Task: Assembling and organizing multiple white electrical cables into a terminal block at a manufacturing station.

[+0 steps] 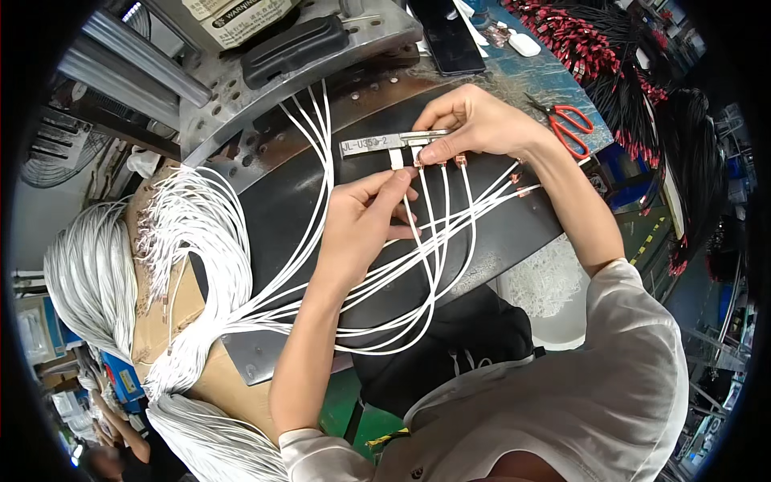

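Surface: dark rubber mat (514,233) on a metal workbench lies under both your hands.
Left hand (361,229): your fingers pinch one thin white wire (399,159) at its end.
Right hand (474,120): you press the flat metal jig bar (385,142), just above your left.
Behind right hand: red-handled scissors (572,124).

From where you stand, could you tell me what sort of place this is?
Probably a wire-harness assembly workshop: big bundles of white wires beside a black work mat, heaps of red-tipped black cables, and red-handled scissors.
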`<action>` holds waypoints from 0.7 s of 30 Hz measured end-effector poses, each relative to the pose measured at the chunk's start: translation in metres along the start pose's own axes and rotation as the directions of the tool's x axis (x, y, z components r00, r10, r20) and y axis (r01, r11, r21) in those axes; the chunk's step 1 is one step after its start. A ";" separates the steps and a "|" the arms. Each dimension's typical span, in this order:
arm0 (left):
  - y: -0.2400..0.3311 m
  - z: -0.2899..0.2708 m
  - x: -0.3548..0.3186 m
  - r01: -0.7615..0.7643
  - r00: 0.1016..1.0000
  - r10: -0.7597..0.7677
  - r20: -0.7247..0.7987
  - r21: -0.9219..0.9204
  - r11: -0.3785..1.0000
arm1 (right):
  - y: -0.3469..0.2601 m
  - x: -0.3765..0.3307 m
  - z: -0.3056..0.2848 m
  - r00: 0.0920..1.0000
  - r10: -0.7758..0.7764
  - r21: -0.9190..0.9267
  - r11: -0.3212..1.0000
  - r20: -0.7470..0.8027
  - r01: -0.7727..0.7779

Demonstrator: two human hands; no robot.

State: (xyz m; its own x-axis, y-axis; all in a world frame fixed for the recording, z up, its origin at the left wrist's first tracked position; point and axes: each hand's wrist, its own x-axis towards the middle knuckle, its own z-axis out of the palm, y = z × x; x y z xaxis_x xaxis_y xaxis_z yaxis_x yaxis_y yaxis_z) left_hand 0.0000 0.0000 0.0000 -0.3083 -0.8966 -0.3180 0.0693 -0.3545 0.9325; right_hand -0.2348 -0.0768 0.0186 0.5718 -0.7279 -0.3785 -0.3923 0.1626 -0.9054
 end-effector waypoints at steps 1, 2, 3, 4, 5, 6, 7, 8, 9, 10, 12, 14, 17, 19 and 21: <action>0.004 -0.003 0.000 0.029 0.999 -0.031 0.011 0.138 0.990 | -0.004 -0.002 0.000 1.000 0.006 -0.038 0.999 -0.018 -0.006; 0.008 -0.007 0.000 0.058 0.998 -0.064 0.015 0.273 0.960 | -0.008 -0.002 -0.001 0.999 0.010 -0.076 0.997 -0.036 -0.013; 0.012 -0.010 -0.001 0.084 0.995 -0.098 0.013 0.403 0.911 | -0.012 0.000 -0.002 0.998 0.014 -0.113 0.993 -0.056 -0.020; 0.018 -0.014 -0.003 0.075 0.996 -0.085 0.008 0.406 0.911 | -0.013 0.005 -0.003 0.998 0.002 -0.120 0.993 -0.055 -0.008; 0.025 -0.013 -0.006 -0.007 0.999 0.026 -0.030 0.512 0.859 | -0.009 0.010 -0.007 0.980 -0.188 -0.328 0.931 -0.064 0.157; 0.032 -0.013 -0.009 -0.078 0.989 0.140 -0.055 0.613 0.787 | -0.003 0.017 -0.012 0.930 -0.367 -0.520 0.800 -0.032 0.298; 0.037 -0.015 -0.010 -0.134 0.963 0.259 -0.072 0.707 0.694 | -0.004 0.025 -0.014 0.848 -0.527 -0.682 0.605 0.044 0.411; 0.039 -0.018 -0.007 -0.140 0.960 0.270 -0.073 0.710 0.690 | -0.004 0.034 -0.017 0.843 -0.535 -0.686 0.597 0.045 0.416; 0.037 -0.023 0.000 -0.253 0.877 0.479 -0.019 0.830 0.497 | -0.005 0.045 -0.018 0.796 -0.606 -0.777 0.502 -0.001 0.381; 0.035 -0.030 0.007 -0.306 0.756 0.651 0.063 0.914 0.267 | -0.010 0.059 -0.016 0.736 -0.677 -0.850 0.403 -0.027 0.340; 0.033 -0.037 0.026 -0.307 0.604 0.776 0.179 0.952 0.019 | -0.012 0.093 -0.022 0.617 -0.783 -0.924 0.292 -0.083 0.247; 0.035 -0.045 0.055 -0.227 0.454 0.832 0.318 0.945 -0.237 | -0.020 0.138 -0.043 0.624 -0.764 -0.925 0.338 -0.163 0.172; 0.038 -0.050 0.073 -0.117 0.523 0.804 0.284 0.958 -0.262 | -0.032 0.166 -0.065 0.689 -0.644 -0.634 0.694 -0.332 0.342; 0.036 -0.052 0.080 -0.059 0.554 0.790 0.261 0.959 -0.276 | -0.033 0.176 -0.073 0.807 -0.409 0.256 0.801 -0.426 0.541; 0.034 -0.050 0.083 -0.148 0.583 0.775 0.244 0.970 -0.194 | -0.032 0.188 -0.070 0.622 -0.639 -0.268 0.763 -0.453 0.589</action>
State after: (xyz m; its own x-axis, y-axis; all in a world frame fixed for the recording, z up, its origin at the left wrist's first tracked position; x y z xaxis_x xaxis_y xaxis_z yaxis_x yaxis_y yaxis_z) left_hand 0.0238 -0.1000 -0.0031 -0.3578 -0.7327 0.5789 -0.8877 0.4592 0.0326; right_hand -0.1647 -0.2653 -0.0103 0.2796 -0.8582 0.4305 -0.1551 -0.4829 -0.8618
